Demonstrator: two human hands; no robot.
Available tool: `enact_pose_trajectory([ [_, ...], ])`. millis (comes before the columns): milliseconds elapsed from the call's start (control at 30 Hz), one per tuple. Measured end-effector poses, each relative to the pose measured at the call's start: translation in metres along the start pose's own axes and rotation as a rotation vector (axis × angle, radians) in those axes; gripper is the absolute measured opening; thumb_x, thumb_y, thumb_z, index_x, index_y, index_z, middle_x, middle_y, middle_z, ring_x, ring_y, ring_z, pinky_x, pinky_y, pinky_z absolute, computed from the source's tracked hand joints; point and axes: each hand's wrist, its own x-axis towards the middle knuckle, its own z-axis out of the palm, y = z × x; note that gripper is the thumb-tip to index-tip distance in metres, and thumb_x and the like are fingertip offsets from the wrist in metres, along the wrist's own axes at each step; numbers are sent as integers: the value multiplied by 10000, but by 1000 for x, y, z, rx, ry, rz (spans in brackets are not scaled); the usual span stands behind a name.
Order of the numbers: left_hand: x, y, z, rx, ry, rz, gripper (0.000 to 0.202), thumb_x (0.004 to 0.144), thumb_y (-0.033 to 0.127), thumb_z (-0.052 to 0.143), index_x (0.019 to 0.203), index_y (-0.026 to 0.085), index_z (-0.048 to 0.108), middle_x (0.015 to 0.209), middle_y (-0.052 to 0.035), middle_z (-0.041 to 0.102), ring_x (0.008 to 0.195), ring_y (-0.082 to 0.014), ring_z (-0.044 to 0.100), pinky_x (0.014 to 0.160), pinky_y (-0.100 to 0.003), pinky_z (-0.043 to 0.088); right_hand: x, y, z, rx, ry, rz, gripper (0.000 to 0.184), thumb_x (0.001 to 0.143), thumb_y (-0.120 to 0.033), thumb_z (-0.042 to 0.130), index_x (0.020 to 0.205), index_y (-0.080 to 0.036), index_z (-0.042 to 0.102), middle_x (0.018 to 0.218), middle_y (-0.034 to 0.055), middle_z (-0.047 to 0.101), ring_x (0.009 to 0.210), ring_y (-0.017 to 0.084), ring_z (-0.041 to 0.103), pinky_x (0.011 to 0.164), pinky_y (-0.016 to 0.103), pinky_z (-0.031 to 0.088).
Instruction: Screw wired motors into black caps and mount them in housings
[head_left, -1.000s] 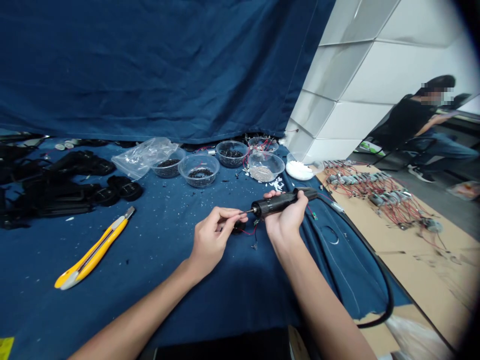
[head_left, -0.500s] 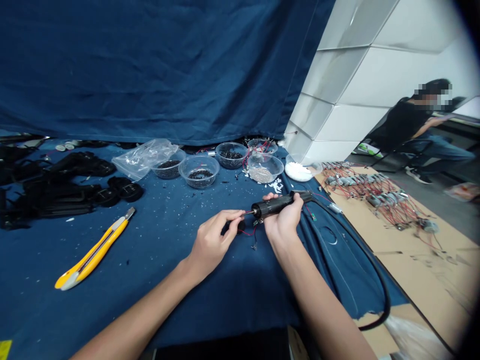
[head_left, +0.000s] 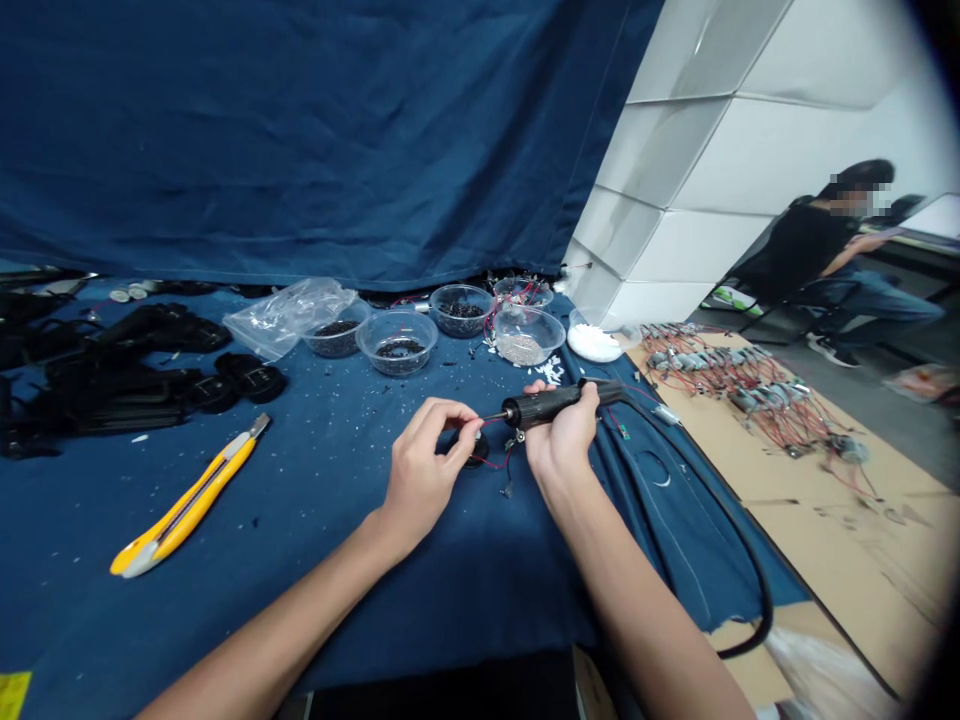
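Observation:
In the middle of the head view my right hand (head_left: pixel 566 435) is wrapped round a black corded electric screwdriver (head_left: pixel 544 407), palm up. Its thin bit points left toward my left hand (head_left: pixel 427 465). The thumb and fingers of my left hand are pinched together at the bit's tip. Whatever sits between those fingertips is too small to make out. Behind them, partly hidden, is a round black part (head_left: pixel 474 450). Red and dark wires (head_left: pixel 495 465) and a small metal piece (head_left: pixel 508 491) lie just below the screwdriver's nose.
A yellow utility knife (head_left: pixel 191 500) lies at left, near black parts (head_left: pixel 150 370). Clear bowls (head_left: pixel 397 345) of screws and small pieces stand at the back beside a plastic bag (head_left: pixel 292 315). Wired motors (head_left: pixel 750 385) cover cardboard at right. A person (head_left: pixel 817 240) sits beyond.
My left hand has shifted slightly left, and more of the screwdriver's bit shows between it and the nose. The right hand keeps its grip. The view has moved slightly.

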Motion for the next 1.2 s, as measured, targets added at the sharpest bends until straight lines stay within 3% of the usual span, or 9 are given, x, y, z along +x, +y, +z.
enact_pose_trajectory([
  [200, 4, 4, -2, 83, -47, 77, 30, 923, 207, 545, 909, 187, 561, 911, -18, 591, 865, -132, 574, 810, -254, 458, 0, -4, 0, 25, 24, 39, 298, 938, -466, 381, 859, -182, 423, 680, -35, 498, 549, 82, 576, 558, 216, 570],
  [400, 5, -6, 2, 13, -233, 29, 277, 962, 305, 466, 1222, 210, 479, 1133, -66, 552, 1078, -176, 537, 966, -328, 422, -1, -12, 2, 71, 26, 90, 289, 946, -456, 375, 861, -181, 405, 700, -29, 485, 567, 79, 570, 552, 209, 566],
  [500, 15, -13, 11, 128, -371, 12, 262, 926, 333, 532, 1160, 214, 533, 1138, -60, 570, 1088, -205, 536, 959, -357, 423, 0, -19, 2, 112, 14, 90, 286, 954, -453, 358, 852, -188, 392, 700, -35, 471, 571, 70, 553, 534, 201, 560],
  [633, 32, -23, 27, 212, -487, -16, 178, 911, 353, 545, 988, 205, 606, 965, -35, 636, 900, -200, 593, 804, -334, 454, 1, -28, 3, 136, 13, 69, 285, 954, -447, 354, 848, -185, 392, 696, -36, 467, 576, 68, 545, 518, 197, 555],
  [800, 46, -44, 46, 58, -373, -372, 201, 900, 329, 542, 1045, 193, 575, 778, 1, 642, 722, -158, 623, 708, -282, 457, 2, -33, 2, 163, 40, 55, 278, 942, -444, 400, 870, -176, 413, 704, -33, 472, 569, 67, 539, 514, 190, 549],
  [867, 47, -53, 49, 62, -300, -464, 290, 864, 316, 595, 1101, 159, 536, 812, -22, 637, 754, -172, 634, 727, -293, 466, 2, -33, 1, 161, 36, 49, 280, 942, -449, 393, 869, -179, 415, 705, -34, 477, 571, 66, 544, 520, 189, 551],
  [967, 40, -60, 42, 78, -196, -494, 336, 943, 354, 470, 1190, 126, 462, 975, -91, 620, 882, -187, 629, 785, -323, 476, 3, -32, 0, 142, 16, 44, 285, 944, -455, 376, 858, -186, 414, 698, -37, 478, 570, 68, 548, 531, 195, 557],
  [1067, 25, -56, 21, 110, -117, -237, 274, 977, 346, 427, 1179, 165, 470, 1093, -93, 581, 995, -173, 583, 853, -326, 470, 3, -31, 0, 141, 17, 51, 289, 937, -459, 390, 867, -180, 418, 701, -31, 481, 573, 72, 550, 548, 202, 561],
  [1200, 4, -51, -8, 247, -381, 413, 130, 923, 216, 558, 1046, 177, 556, 1012, -56, 607, 987, -170, 563, 880, -336, 468, 4, -29, 0, 124, 21, 23, 285, 935, -447, 393, 872, -171, 423, 702, -25, 481, 557, 73, 539, 539, 203, 551],
])
